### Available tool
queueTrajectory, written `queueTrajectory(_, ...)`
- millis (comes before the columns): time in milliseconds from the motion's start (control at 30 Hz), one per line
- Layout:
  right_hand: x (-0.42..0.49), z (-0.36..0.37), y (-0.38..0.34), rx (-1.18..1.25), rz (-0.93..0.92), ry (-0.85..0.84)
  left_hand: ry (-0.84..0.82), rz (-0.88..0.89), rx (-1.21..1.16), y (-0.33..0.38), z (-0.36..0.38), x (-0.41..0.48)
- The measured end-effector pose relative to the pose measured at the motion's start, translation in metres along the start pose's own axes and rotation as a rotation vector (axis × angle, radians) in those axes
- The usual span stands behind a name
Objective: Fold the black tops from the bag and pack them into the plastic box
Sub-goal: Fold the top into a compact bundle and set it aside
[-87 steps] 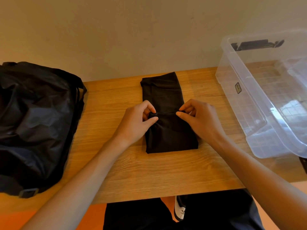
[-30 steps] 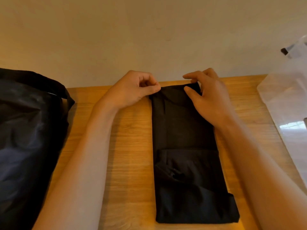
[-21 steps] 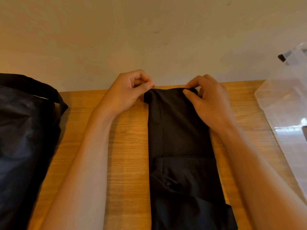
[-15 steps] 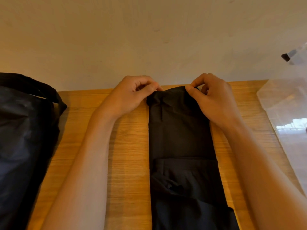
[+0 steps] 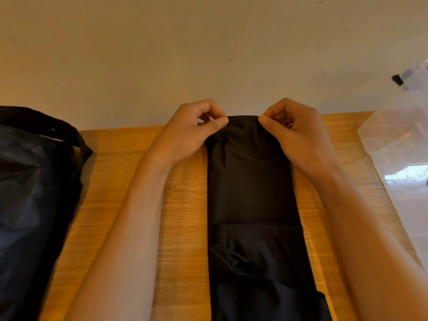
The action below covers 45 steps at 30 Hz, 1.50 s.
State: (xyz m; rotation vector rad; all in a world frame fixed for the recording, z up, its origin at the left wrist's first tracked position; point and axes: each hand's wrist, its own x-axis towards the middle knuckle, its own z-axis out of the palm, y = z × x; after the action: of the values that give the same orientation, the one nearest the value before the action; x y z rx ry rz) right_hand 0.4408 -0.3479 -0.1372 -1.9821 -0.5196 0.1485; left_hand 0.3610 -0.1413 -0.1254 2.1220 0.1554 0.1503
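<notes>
**Far corners pinched, next fold ready**

Head view: both hands have moved from the middle crease to the far end of the black top [image 5: 250,181], a long narrow strip lying on the grained wooden bench [image 5: 180,193]. The left hand [image 5: 190,133] and right hand [image 5: 298,135] each pinch a corner between thumb and curled fingers [image 5: 217,123]. The cloth is soft and matte, its near part already doubled. Probably one fold remains before packing. A crinkly bag [image 5: 34,193] sits left, a clear rigid box [image 5: 398,147] right.

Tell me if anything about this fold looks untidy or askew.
The long black folded top on the wooden table is mostly neat, but its near folded-over section is rumpled, and a flap pokes past the right edge. The left hand and right hand pinch its far corners.
</notes>
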Motion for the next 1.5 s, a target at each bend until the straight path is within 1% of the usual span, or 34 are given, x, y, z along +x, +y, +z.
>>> queueTrajectory(133,-0.001,0.001,0.001,-0.034,0.005,-0.004,0.016,0.001,-0.046,-0.001,-0.002,-0.002)
queueTrajectory(300,0.0,0.0,0.001,-0.017,0.037,0.028,-0.064,0.06,0.029,-0.009,-0.015,-0.009)
queueTrajectory(433,0.0,-0.001,0.001,-0.009,0.06,0.011,-0.074,0.036,0.062,-0.015,-0.026,-0.013)
queueTrajectory(600,-0.002,0.001,0.0,-0.01,0.071,0.012,-0.11,-0.018,0.146,-0.016,-0.022,-0.014)
queueTrajectory(767,-0.002,0.001,0.0,-0.065,0.06,0.021,-0.097,-0.009,0.151,-0.017,-0.023,-0.015)
queueTrajectory(967,-0.002,0.001,0.0,-0.086,0.061,0.019,-0.09,0.009,0.045,-0.015,-0.025,-0.018)
queueTrajectory(1067,-0.002,0.002,0.0,-0.085,0.066,0.022,-0.127,0.013,0.063,-0.015,-0.024,-0.018)
queueTrajectory(1133,-0.001,0.002,0.001,-0.079,0.07,0.022,-0.115,0.004,0.074,-0.016,-0.023,-0.017)
queueTrajectory(1233,-0.001,0.002,0.001,-0.082,0.069,0.019,-0.075,0.005,0.006,-0.018,-0.023,-0.016)
queueTrajectory(1400,-0.002,0.002,0.0,-0.09,0.069,0.006,-0.066,0.064,-0.155,-0.018,-0.027,-0.018)
queueTrajectory(1500,-0.002,0.002,-0.001,-0.1,0.058,0.003,-0.062,0.078,-0.194,-0.016,-0.027,-0.018)
